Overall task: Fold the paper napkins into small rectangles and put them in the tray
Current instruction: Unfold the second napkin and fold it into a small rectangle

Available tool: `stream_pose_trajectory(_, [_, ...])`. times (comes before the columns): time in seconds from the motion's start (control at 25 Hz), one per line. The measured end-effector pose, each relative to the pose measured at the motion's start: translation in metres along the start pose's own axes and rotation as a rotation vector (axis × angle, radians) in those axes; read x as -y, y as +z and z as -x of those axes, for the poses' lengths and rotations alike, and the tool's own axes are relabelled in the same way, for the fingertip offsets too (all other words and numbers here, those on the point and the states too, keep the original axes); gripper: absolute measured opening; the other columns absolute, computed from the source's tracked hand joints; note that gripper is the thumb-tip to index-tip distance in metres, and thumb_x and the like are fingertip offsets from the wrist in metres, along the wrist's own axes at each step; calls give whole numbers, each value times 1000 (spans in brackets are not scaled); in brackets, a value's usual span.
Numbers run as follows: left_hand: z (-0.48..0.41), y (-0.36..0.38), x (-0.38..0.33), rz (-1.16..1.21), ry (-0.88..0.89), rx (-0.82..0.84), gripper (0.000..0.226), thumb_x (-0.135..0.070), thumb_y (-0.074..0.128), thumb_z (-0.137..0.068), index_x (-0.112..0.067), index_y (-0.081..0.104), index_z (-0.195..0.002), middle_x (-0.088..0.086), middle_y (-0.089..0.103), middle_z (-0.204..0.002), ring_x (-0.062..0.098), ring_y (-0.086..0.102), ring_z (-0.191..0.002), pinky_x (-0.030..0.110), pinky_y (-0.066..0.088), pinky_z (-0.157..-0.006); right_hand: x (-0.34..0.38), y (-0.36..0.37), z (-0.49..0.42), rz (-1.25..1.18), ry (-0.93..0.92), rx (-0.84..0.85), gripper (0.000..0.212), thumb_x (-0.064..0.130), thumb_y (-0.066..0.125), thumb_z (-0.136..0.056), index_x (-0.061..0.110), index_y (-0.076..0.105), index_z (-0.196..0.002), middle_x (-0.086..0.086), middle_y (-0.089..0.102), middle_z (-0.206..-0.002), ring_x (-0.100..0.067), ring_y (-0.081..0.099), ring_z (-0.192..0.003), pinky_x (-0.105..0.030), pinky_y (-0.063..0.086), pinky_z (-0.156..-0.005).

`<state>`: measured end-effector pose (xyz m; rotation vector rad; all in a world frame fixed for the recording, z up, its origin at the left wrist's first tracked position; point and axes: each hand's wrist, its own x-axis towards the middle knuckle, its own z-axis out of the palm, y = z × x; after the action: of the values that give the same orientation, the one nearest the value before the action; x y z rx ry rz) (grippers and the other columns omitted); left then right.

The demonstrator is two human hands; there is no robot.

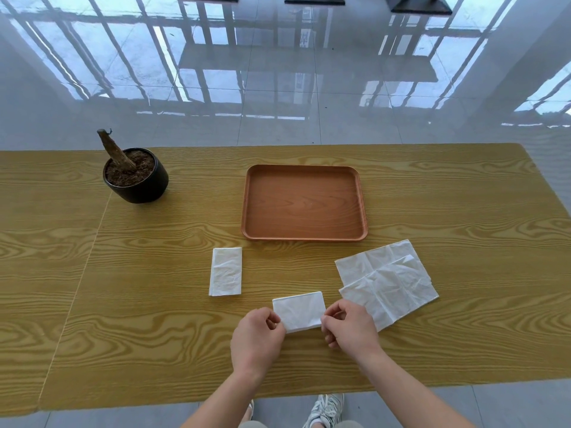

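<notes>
The bench (pixel 154 304) has bare wood between its near edge and the tray (pixel 304 202), which sits close to the far edge. A folded napkin (pixel 299 310) lies near the front, just short of the tray. The left hand (pixel 258 338) pinches its left end and the right hand (pixel 349 327) its right end, fingers curled. A second folded napkin (pixel 225 271) lies to the left. Two overlapping unfolded napkins (pixel 386 282) lie just right of the right hand. A plant pot (pixel 139 180) stands well apart, far left.
</notes>
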<state>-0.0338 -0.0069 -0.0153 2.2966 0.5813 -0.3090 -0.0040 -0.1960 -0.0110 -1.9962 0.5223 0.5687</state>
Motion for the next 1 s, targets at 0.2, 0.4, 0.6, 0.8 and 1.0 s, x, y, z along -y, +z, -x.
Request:
stream_pose_trajectory(0.2, [3, 4, 9, -285, 443, -105, 12, -26, 74, -80, -20, 66, -87, -4, 58, -96, 16, 56, -84, 31, 50, -61, -2, -5, -4, 375, -251, -84, 11, 30, 68, -87, 30, 65, -77, 12, 66, -69, -4, 63, -69, -25, 52, -62])
stream_pose_trajectory(0.4, [3, 1, 16, -561, 720, -74, 12, -32, 67, -80, -24, 69, -89, 5, 66, -121, 23, 63, -104, 37, 50, -67, -2, -2, -5, 538, -368, -34, 5, 30, 64, -90, 30, 69, -87, 13, 65, -75, -5, 60, -75, -27, 53, -66])
stream_pose_trajectory(0.6, [2, -4, 19, -653, 760, -45, 11, -30, 68, -80, -23, 69, -89, 8, 68, -118, 25, 64, -102, 37, 52, -66, 4, -3, -13, 527, -476, -113, 5, 28, 66, -90, 27, 69, -94, 12, 64, -89, -10, 61, -81, -31, 53, -67])
stream_pose_trajectory(0.8, [-5, -3, 16, -683, 805, -67, 19, -11, 80, -67, -20, 67, -78, 10, 71, -106, 27, 65, -86, 37, 50, -60, 19, -3, -34, 752, -612, -41, 16, 31, 56, -97, 24, 65, -109, 10, 54, -106, -12, 58, -95, -32, 53, -71])
stream_pose_trajectory(1.0, [-13, -10, 17, -648, 744, -100, 21, -7, 77, -65, -20, 65, -76, 6, 66, -98, 27, 59, -78, 38, 44, -57, 14, -4, -36, 752, -574, -11, 9, 32, 63, -93, 25, 64, -88, 12, 51, -93, -9, 53, -86, -24, 43, -70])
